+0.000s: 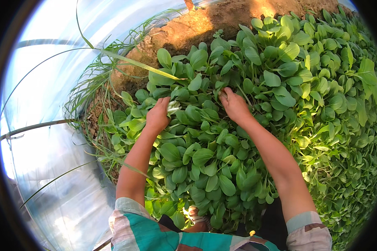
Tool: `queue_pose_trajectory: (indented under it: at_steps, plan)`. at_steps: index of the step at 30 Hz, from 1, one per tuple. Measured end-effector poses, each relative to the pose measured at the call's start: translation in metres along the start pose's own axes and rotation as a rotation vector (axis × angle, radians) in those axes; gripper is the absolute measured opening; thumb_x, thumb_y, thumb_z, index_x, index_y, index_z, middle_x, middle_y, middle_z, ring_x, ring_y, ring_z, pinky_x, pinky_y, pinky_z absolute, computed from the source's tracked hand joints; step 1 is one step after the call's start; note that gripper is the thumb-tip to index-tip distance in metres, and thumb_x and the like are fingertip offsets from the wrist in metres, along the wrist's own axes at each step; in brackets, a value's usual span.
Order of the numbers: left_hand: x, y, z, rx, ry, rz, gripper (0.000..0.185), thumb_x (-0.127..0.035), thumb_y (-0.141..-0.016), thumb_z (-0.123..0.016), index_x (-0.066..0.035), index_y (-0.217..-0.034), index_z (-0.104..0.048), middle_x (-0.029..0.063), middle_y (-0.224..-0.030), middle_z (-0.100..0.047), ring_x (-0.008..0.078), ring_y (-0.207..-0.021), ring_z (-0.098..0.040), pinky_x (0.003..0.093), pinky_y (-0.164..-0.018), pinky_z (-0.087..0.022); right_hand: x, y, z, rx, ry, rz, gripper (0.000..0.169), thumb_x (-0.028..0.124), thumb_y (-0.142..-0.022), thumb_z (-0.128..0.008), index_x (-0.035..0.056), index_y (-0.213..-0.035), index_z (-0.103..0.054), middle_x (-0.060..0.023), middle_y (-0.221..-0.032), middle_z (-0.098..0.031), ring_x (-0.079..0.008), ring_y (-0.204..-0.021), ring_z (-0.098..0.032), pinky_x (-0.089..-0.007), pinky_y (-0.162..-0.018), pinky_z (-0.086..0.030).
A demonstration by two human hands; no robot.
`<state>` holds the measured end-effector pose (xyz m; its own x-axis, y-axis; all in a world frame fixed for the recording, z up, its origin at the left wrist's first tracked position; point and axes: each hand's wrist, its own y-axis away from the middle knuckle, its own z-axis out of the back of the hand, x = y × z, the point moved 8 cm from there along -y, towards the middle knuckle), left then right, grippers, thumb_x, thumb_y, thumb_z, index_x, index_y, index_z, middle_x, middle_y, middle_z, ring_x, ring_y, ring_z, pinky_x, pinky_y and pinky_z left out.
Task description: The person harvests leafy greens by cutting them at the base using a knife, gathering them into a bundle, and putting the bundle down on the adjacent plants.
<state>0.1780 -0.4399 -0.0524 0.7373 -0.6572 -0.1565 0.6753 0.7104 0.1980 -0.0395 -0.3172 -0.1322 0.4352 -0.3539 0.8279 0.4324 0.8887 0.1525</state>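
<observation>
Low leafy greens with broad, spoon-shaped leaves (202, 157) grow densely before me. My left hand (158, 114) is closed around a bunch of greens, whose pale stem ends (173, 107) show beside its fingers. To the right, my right hand (233, 103) reaches in among the plants with its thumb and fingers pinched together at a small leafy plant (220, 86). Leaves cover its fingertips, so the grip is partly hidden. Both hands are bare and at about the same height in the view.
Translucent plastic sheeting (59, 163) with thin curved poles (39, 126) rises at the left. Long grass (91, 81) and a bank of bare soil (176, 31) edge the plants. A yellowing grass blade (144, 66) leans over the leaves. A sandalled foot (194, 216) stands below.
</observation>
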Motion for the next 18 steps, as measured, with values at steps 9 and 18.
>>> queue_pose_trajectory:
  at_steps: [9, 18]
  plan:
    - [0.015, 0.003, -0.011, -0.016, 0.112, 0.031, 0.061, -0.008, -0.066, -0.070, -0.012, -0.122, -0.045, 0.0122, -0.110, -0.055, 0.0354, -0.098, -0.056, 0.0440, -0.078, -0.047, 0.003, -0.018, -0.019, 0.134, 0.131, 0.008, 0.032, 0.032, -0.091, -0.048, 0.0059, -0.109, -0.052, -0.0221, -0.100, -0.062, -0.0416, -0.091, -0.058, -0.0495, -0.076, -0.045]
    - [0.039, 0.008, -0.022, 0.013, 0.448, 0.146, 0.061, -0.011, -0.064, -0.070, -0.009, -0.122, -0.049, 0.0161, -0.110, -0.060, 0.0357, -0.102, -0.056, 0.0387, -0.087, -0.046, 0.001, -0.009, -0.027, 0.104, -0.363, 0.020, 0.043, 0.031, -0.092, -0.055, 0.0041, -0.125, -0.052, -0.0147, -0.110, -0.064, -0.0245, -0.100, -0.063, -0.0337, -0.083, -0.048]
